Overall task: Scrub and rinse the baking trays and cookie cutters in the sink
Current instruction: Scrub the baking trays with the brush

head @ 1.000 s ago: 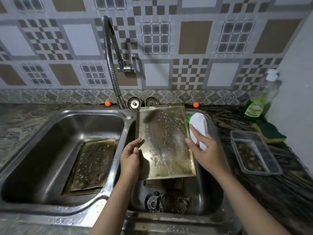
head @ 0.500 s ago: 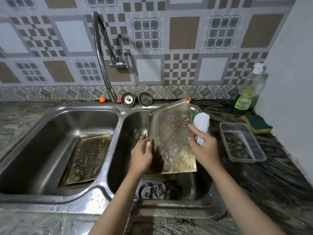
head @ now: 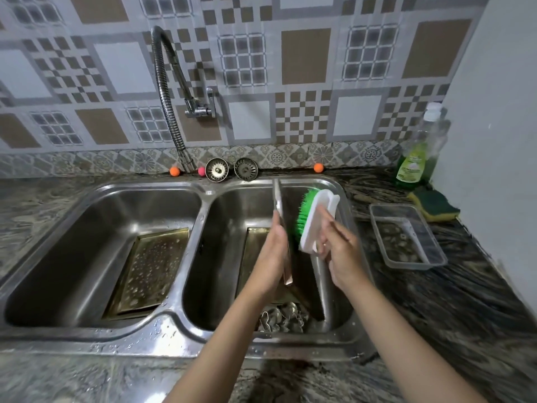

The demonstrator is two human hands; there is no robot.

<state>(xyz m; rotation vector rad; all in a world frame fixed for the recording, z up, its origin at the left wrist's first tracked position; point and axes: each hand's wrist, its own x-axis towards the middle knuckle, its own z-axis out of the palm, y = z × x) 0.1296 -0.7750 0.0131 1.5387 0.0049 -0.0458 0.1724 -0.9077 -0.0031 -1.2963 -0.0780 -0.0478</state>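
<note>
Left hand (head: 273, 251): fingers grip tray (head: 279, 216) over right basin.
Tray: on edge, long axis running away toward the wall.
Right hand (head: 338, 251): fingers clasp brush (head: 315, 219), bristles facing tray.

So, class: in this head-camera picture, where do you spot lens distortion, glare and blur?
Head view: the wide lens bows the countertop edge and wall tiles; glare streaks the steel sink rim; the right hand and brush are slightly motion-blurred.
</note>
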